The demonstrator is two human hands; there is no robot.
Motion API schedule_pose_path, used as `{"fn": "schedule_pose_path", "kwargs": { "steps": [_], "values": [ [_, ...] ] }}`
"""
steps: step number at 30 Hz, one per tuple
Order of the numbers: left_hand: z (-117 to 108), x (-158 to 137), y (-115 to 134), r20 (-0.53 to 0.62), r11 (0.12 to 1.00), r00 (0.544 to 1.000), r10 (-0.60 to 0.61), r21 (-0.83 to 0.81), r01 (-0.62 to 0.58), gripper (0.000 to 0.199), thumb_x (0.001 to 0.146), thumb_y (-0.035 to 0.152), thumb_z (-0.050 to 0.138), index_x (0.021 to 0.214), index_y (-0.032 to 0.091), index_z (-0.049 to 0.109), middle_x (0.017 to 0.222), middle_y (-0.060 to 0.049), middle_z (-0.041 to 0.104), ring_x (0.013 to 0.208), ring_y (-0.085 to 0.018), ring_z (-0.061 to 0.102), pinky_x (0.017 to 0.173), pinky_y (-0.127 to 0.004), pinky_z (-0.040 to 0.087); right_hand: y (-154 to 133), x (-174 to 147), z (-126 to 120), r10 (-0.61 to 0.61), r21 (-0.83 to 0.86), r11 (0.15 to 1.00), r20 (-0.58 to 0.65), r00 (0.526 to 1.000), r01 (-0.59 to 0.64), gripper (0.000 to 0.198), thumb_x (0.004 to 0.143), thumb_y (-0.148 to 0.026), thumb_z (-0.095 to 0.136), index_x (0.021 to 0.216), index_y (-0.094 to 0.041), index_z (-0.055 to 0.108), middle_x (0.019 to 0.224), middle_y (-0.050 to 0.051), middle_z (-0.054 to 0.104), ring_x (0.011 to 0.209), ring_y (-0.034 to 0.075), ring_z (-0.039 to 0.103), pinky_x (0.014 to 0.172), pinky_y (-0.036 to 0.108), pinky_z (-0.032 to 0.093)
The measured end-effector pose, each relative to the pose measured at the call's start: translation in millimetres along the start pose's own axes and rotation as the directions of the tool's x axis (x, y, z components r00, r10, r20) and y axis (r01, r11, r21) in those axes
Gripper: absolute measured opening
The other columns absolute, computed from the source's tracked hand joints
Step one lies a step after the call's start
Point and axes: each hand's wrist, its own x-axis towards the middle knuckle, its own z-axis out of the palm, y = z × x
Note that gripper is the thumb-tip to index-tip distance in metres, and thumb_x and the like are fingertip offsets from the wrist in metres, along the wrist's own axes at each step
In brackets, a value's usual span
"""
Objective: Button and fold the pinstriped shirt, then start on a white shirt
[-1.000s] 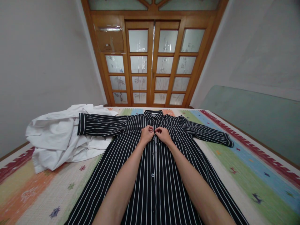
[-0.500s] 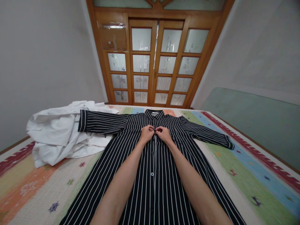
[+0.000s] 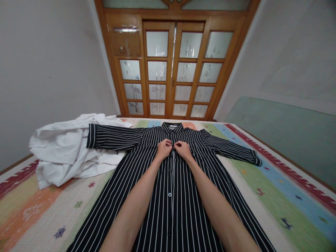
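A black-and-white striped shirt lies spread out over a patterned cover, its collar at the far end and sleeves out to left and right. The left hand and right hand — close together — pinch the front opening below the collar. A crumpled white garment lies far left, partly under one sleeve.

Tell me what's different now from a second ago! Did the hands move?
Hardly anything: the view tilted slightly, so the wooden doors sit a bit farther right in the picture. Nothing was visibly grabbed or let go. The left hand and right hand are still close together at the front of the striped shirt, and the white cloth still lies crumpled, partly under one sleeve.
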Motion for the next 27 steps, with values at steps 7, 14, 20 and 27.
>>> {"fn": "schedule_pose_path", "kwargs": {
  "steps": [7,14,20,27],
  "values": [
    [-1.3,0.7,1.2,-0.003,0.999,1.0,-0.031,-0.022,0.031,0.024,0.072,0.001,0.061,0.092,0.015,0.063,0.07,0.001,0.068,0.065,-0.011,0.066,0.065,-0.021,0.052,4.9,1.2,2.8,-0.024,0.055,0.998,0.046,0.999,0.021,0.013,0.078,-0.022,0.058,0.07,-0.018,0.068,0.071,0.002,0.068,0.066,0.016,0.062,0.066,0.025,0.048],
    [-1.0,0.8,1.3,-0.026,1.0,1.0,0.005,0.006,-0.004,0.016,0.076,0.005,0.06,0.088,0.015,0.064,0.074,-0.001,0.068,0.064,-0.011,0.064,0.064,-0.022,0.052,6.6,0.6,4.3,-0.083,0.006,0.997,0.071,0.994,0.083,0.012,0.081,-0.019,0.056,0.072,-0.018,0.064,0.074,0.003,0.066,0.07,0.016,0.061,0.069,0.025,0.045],
    [1.1,1.0,0.9,-0.029,0.994,0.999,0.044,0.101,-0.041,0.015,0.077,0.004,0.057,0.082,0.016,0.062,0.078,-0.002,0.067,0.069,-0.013,0.064,0.07,-0.025,0.051,4.5,0.8,2.4,-0.092,-0.007,0.996,0.054,0.994,0.092,0.014,0.083,-0.017,0.054,0.072,-0.018,0.062,0.075,0.003,0.065,0.071,0.016,0.059,0.069,0.025,0.044],
    [-0.3,-1.0,1.6,-0.01,0.941,0.996,0.091,0.327,-0.083,0.016,0.077,0.003,0.055,0.078,0.017,0.063,0.083,-0.005,0.064,0.088,-0.02,0.061,0.087,-0.034,0.047,0.4,-2.7,-2.5,-0.137,-0.205,0.971,-0.042,0.99,0.125,0.012,0.084,-0.015,0.056,0.078,-0.017,0.067,0.086,0.008,0.065,0.089,0.024,0.056,0.085,0.036,0.045]
  ]
}}
